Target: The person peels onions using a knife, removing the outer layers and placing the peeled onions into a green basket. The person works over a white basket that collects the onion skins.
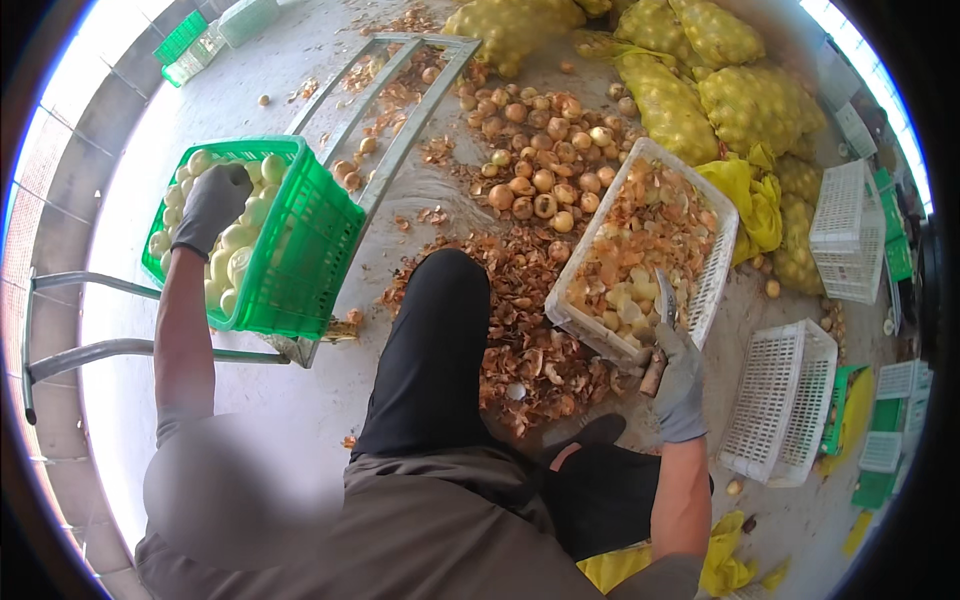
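My left hand (216,204), in a grey glove, is over a green plastic crate (315,247) heaped with peeled white onions (238,236). Its fingers curl downward, and whether an onion sits under them is hidden. My right hand (677,375), gloved as well, grips a knife (666,300) with a curved metal blade and a wooden handle. That blade points away from me, above the near end of a white plastic crate (720,289). Onion skins (652,217) fill this crate, with paler onion pieces at the near end.
Unpeeled onions (544,150) lie piled on the floor beyond loose skins (517,322). Yellow mesh sacks of onions (664,105) are stacked behind. A metal cart frame (409,135) extends past the green crate, its tubular handle (120,349) at left. White crates (780,401) stand at right.
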Motion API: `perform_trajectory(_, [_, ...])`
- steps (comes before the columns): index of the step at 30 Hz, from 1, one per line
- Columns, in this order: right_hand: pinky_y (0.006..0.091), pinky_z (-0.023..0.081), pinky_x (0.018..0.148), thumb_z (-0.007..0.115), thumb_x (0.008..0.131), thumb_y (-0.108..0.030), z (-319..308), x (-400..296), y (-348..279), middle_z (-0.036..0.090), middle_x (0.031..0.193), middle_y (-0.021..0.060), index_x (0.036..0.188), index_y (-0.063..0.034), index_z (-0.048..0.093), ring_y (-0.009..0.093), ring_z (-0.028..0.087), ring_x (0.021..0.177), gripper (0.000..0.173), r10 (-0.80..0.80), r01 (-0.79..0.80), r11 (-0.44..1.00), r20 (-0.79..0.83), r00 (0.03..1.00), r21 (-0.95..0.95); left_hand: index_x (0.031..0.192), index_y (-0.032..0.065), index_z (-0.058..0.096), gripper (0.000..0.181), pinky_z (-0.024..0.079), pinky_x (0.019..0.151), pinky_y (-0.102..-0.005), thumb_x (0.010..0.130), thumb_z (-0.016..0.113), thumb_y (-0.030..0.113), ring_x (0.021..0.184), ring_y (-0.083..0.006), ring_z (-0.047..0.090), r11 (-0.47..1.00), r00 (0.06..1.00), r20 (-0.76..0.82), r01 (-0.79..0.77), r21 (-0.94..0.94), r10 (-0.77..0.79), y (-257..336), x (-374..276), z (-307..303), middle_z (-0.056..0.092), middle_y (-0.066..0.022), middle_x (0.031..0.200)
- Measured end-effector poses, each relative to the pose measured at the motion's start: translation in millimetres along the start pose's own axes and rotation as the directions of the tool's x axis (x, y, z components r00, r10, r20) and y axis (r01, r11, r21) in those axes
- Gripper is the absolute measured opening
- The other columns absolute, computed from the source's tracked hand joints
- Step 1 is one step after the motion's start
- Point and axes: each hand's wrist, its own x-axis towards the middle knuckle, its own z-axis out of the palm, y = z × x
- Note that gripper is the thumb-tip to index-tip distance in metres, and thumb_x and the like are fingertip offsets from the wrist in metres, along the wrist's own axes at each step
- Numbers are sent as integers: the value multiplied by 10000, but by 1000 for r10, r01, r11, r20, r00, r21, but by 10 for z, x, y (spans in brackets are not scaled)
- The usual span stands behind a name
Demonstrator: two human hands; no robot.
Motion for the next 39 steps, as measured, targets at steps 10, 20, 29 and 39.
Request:
perform_trajectory(10, [296, 479, 478, 681, 1023, -264, 59, 177, -197, 576, 648, 54, 1021, -72, 600, 172, 597, 524, 208, 75, -58, 974, -71, 995, 217, 1309, 36, 687, 400, 595, 913, -418, 958, 720, 226, 1030, -295, 748, 715, 723, 277, -410, -566, 633, 2721, 331, 2174, 762, -202, 1121])
perform_trajectory(20, [233, 309, 357, 537, 1092, -246, 103, 167, -446, 692, 815, 166, 1108, -24, 564, 120, 494, 435, 224, 211, -198, 977, -284, 935, 73, 1645, 155, 370, 791, 509, 1110, -483, 922, 679, 68, 1383, -377, 549, 711, 363, 700, -639, -294, 615, 4361, 567, 4440, 380, -161, 1643])
perform_trajectory(29, [240, 335, 382, 506, 1080, -175, 156, 455, -417, 688, 818, 199, 1064, 19, 552, 127, 502, 440, 199, 297, -293, 955, -154, 942, 49, 1403, 73, 622, 472, 531, 1039, -473, 936, 581, 131, 1241, -399, 636, 760, 449, 614, -408, -505, 649, 4085, 378, 4898, 647, -221, 1347])
perform_trajectory(39, [218, 294, 382, 575, 1035, -177, 312, 345, -526, 622, 685, 98, 1018, -44, 560, 75, 401, 418, 135, 274, -269, 960, -76, 959, 75, 1316, 21, 674, 561, 537, 1038, -365, 796, 811, 182, 1145, -235, 686, 688, 247, 652, -100, -718, 717, 3234, 241, 3341, 736, -132, 1238])
